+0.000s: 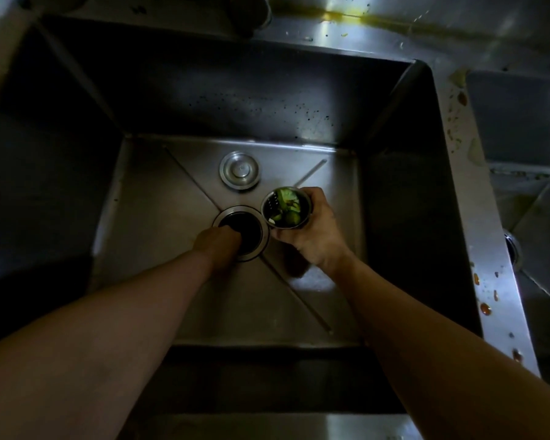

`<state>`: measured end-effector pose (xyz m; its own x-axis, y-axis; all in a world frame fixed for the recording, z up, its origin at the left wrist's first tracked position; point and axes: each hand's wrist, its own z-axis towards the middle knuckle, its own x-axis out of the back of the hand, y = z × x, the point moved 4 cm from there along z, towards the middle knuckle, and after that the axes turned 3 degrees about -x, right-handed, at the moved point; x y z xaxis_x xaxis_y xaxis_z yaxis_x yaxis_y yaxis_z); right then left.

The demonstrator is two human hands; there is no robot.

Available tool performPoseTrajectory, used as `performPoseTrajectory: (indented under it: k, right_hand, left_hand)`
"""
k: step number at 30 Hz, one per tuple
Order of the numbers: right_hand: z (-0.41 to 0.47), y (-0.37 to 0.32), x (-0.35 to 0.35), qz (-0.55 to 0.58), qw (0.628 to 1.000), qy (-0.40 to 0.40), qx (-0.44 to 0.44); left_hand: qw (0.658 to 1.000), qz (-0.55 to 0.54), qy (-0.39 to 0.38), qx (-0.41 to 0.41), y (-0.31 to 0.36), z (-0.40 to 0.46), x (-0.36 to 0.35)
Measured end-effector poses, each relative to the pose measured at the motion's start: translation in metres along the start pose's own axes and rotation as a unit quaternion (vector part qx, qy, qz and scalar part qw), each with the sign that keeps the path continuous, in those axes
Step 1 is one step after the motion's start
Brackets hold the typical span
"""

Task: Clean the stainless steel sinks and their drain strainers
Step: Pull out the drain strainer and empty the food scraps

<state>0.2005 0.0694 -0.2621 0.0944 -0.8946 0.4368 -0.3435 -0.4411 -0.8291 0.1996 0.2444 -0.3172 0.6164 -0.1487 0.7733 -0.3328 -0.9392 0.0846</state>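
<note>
I look down into a deep stainless steel sink [159, 192]. My right hand [315, 236] grips a metal drain strainer basket [269, 206], lifted just right of the drain and filled with green food scraps. The open drain hole [246, 228] is dark at the middle of the sink floor. My left hand [218, 244] rests at the drain's left rim with its fingers curled down toward the hole; whether it holds anything is hidden. A round metal drain stopper lid [240, 169] lies flat behind the drain.
A second sink [521, 122] lies to the right with its own drain [513, 249] at the frame edge. The divider rim [483, 249] between them carries orange and brown food spots. Yellow residue [346, 15] streaks the back ledge. Dark specks dot the back wall.
</note>
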Motion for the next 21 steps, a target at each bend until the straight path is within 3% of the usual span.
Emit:
performPoseTrajectory:
  k: [7, 9, 12, 16, 19, 21]
  right_hand:
    - [-0.011, -0.009, 0.007, 0.013, 1.000, 0.004, -0.001]
    - [-0.019, -0.016, 0.013, 0.016, 1.000, 0.005, -0.002]
    - [-0.033, -0.030, 0.024, 0.000, 1.000, 0.010, 0.009]
    - [-0.051, -0.045, 0.037, -0.020, 0.999, 0.030, 0.005]
    - [-0.066, -0.058, 0.049, -0.020, 0.998, 0.051, 0.009]
    - [-0.077, -0.068, 0.058, -0.012, 0.998, 0.055, 0.013]
  left_hand:
    - [0.998, -0.048, 0.039, 0.023, -0.003, -0.014, 0.022]
    - [0.988, -0.119, 0.085, 0.041, -0.003, -0.025, 0.046]
    - [0.941, -0.291, 0.164, 0.060, -0.006, -0.043, 0.081]
    - [0.885, -0.395, 0.246, -0.002, 0.006, -0.067, 0.127]
    - [0.869, -0.415, 0.258, -0.076, 0.031, -0.086, 0.159]
    - [0.878, -0.396, 0.240, -0.121, 0.048, -0.100, 0.175]
